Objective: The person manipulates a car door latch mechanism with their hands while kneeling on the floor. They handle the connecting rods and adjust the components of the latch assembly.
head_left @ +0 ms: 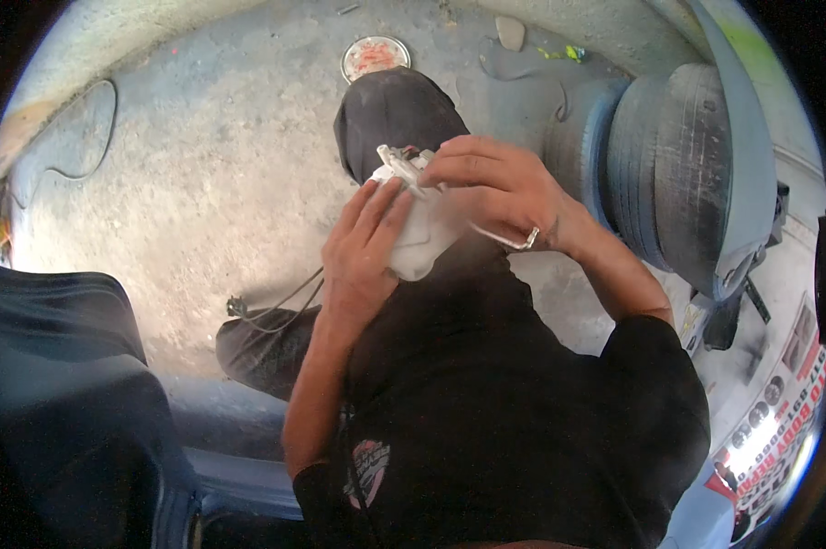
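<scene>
A whitish plastic part (415, 240), flat and rounded at its near end, rests over my lap near the raised knee. My left hand (360, 242) grips its left side, the fingers stretched along the surface and the thumb out of sight. At its far end sits a narrow pale piece (396, 166). Over the right side my right hand (495, 183) is closed, fingers curled and partly smeared by motion. From under that palm sticks out a thin pale rod (504, 240) with a bent end; the fingers hide its other end.
Several tyres (655, 169) stand at the right beside a grey-blue panel (756, 146). Beyond my knee lies a round metal lid (376, 59) with reddish smears. A cable with a plug (237, 306) lies left of my leg. A dark seat-like shape (56, 384) fills the lower left.
</scene>
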`<action>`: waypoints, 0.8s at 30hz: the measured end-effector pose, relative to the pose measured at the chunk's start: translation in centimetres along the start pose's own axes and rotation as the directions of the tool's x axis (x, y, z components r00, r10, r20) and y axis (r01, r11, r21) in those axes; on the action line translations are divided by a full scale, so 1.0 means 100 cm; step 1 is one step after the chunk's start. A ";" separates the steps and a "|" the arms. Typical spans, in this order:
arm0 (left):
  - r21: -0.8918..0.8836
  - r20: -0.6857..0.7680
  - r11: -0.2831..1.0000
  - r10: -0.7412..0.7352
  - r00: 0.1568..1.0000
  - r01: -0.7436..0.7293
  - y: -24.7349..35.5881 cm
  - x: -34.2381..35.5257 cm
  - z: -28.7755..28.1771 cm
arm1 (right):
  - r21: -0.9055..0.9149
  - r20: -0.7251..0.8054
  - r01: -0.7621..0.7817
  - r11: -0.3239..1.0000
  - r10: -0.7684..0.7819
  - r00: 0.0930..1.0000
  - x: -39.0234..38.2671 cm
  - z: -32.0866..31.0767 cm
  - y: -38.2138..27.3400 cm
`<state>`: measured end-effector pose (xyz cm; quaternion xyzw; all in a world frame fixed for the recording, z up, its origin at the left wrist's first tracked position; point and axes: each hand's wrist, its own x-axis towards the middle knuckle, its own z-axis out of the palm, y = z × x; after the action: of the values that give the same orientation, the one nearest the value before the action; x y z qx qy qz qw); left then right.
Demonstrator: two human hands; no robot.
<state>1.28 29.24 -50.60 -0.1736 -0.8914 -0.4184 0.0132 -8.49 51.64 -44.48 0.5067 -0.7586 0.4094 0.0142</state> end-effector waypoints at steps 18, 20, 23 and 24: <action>0.231 -0.106 0.967 0.136 0.985 -0.109 0.001 -0.011 0.011 | -0.026 -0.038 0.012 1.000 -0.013 0.999 -0.021 0.015 -0.027; 0.268 -0.150 0.957 0.152 0.977 -0.108 -0.001 -0.008 0.011 | -0.070 -0.060 -0.013 0.997 0.009 0.998 -0.021 0.015 -0.026; 0.301 -0.174 0.952 0.117 0.978 -0.060 -0.010 -0.004 0.024 | -0.131 -0.070 -0.075 0.989 0.066 0.995 -0.020 0.011 -0.017; 0.311 -0.148 0.949 0.092 0.985 -0.042 -0.011 -0.001 0.029 | -0.163 -0.058 -0.093 0.982 0.085 0.995 -0.028 0.011 -0.014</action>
<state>1.42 30.73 -53.33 -0.1653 -0.9352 -0.2868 0.1258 -5.60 52.86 -45.55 0.4588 -0.8112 0.3580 0.0574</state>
